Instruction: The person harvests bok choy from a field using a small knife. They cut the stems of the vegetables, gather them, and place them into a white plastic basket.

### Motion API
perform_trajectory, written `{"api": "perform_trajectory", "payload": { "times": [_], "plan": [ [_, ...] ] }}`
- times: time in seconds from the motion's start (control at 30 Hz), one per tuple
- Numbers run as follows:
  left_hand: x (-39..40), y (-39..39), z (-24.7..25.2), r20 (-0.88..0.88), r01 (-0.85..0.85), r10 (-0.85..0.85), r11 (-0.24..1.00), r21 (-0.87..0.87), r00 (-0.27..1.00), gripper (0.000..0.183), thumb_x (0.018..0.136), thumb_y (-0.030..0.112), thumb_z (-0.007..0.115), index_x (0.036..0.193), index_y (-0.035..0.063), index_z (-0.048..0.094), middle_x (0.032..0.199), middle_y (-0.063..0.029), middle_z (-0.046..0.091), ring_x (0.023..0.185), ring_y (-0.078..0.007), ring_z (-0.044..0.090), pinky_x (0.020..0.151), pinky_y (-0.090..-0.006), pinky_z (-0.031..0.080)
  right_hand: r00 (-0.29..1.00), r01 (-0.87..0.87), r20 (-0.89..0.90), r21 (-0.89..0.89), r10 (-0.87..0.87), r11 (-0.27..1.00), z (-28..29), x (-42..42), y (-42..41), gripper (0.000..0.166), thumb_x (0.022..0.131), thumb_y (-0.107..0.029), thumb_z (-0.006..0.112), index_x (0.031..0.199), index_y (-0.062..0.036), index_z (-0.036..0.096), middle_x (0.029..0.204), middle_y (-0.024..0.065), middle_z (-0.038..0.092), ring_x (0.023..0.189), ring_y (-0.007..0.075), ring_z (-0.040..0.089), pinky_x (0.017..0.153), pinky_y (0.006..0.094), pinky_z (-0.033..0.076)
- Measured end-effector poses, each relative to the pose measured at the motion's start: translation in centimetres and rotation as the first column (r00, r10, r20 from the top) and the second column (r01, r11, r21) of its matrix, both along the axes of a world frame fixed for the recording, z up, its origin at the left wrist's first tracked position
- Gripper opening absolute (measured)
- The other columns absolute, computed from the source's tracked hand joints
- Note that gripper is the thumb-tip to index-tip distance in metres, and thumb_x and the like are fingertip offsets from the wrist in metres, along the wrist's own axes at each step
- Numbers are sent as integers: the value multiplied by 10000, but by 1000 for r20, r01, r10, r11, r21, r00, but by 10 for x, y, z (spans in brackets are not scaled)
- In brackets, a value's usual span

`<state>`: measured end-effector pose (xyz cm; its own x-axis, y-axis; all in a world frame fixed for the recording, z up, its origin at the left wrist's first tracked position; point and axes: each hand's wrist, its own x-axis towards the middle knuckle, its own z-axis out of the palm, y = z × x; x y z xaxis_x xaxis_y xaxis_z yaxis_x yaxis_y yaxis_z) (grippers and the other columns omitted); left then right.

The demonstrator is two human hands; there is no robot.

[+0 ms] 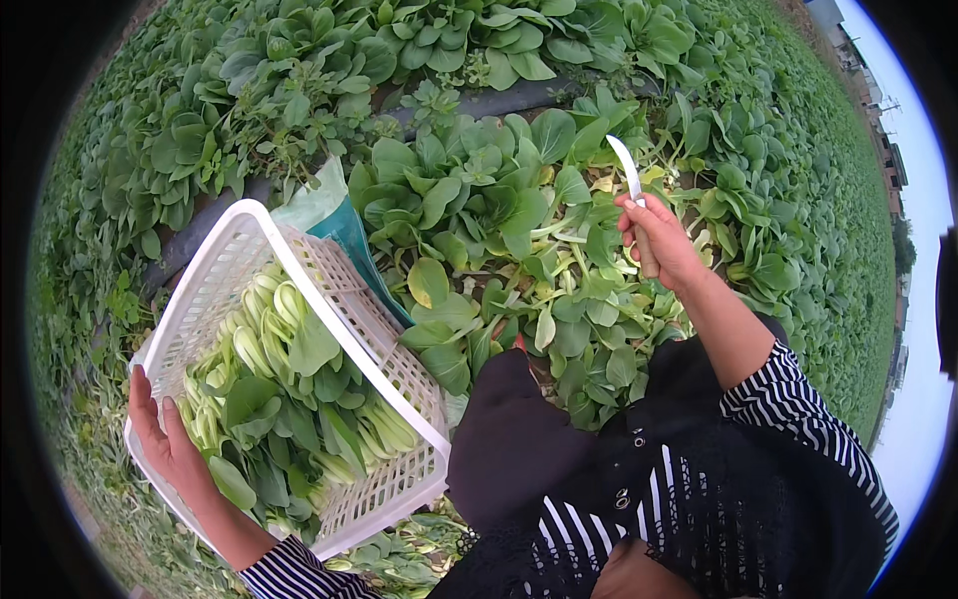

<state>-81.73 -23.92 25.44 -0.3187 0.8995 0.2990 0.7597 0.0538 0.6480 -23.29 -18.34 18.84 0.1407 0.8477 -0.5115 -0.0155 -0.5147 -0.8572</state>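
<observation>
My right hand (658, 241) is closed around the pale handle of a small knife (626, 165) with a curved blade, its tip pointing up and away from me. Beneath the knife grow leafy green bok choy plants (479, 187), with cut stems and yellowed leaves around them. On the left, my left hand (166, 442) lies at the near left rim of a white plastic basket (389, 359), thumb apart from the fingers. Whether it grips the rim is hidden. Bok choy heads (277, 404) fill much of the basket, pale stems and green leaves mixed.
A teal and clear plastic bag (352, 224) lies against the basket's far side. Black plastic pipe or film (516, 97) runs between the plant rows. My dark-clad knee (516, 427) is close to the basket. Dense vegetable rows (793, 135) spread outward.
</observation>
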Motion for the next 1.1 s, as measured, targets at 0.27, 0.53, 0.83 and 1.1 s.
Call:
{"api": "perform_trajectory", "payload": {
  "times": [0.27, 0.53, 0.83, 1.1],
  "plan": [
    [278, 88, -7, 63, 872, -895, 413, -262, 442, 237, 783, 24, 600, 1018, 3, 619, 1028, -159, 628, 943, -346, 601, 850, -399, 479, 968, -95, 215, -172, 131, 981, -90, 25, -27, 302, 910, -230, 515, 1158, -67, 461, 820, 21, 564, 638, 102, 528, 511, 262, 446],
    [452, 155, -179, -95, 906, -964, 267, -329, 250, 254, 755, 31, 560, 997, 44, 637, 995, -110, 627, 976, -298, 591, 900, -400, 449, 965, -147, 174, -256, 195, 955, -153, 39, -2, 305, 901, -247, 537, 1167, -104, 495, 797, 50, 593, 639, 133, 580, 546, 298, 482],
    [415, 203, -237, -523, 577, -736, 670, -467, 430, 327, 813, 86, 545, 1132, 76, 613, 1299, -109, 506, 1183, -273, 475, 998, -392, 364, 978, -163, 82, -260, 190, 952, -192, 15, 35, 355, 905, -263, 534, 1198, -66, 490, 829, 103, 605, 678, 195, 613, 669, 357, 488],
    [426, 204, -229, -463, 510, -775, 631, -584, 430, 340, 803, 145, 594, 1141, 121, 614, 1012, -94, 556, 932, -270, 566, 824, -408, 453, 977, -77, 166, -309, 133, 948, -247, -3, 57, 379, 913, -266, 513, 1244, -85, 472, 839, 80, 608, 648, 189, 593, 566, 329, 477]
  ]
}}
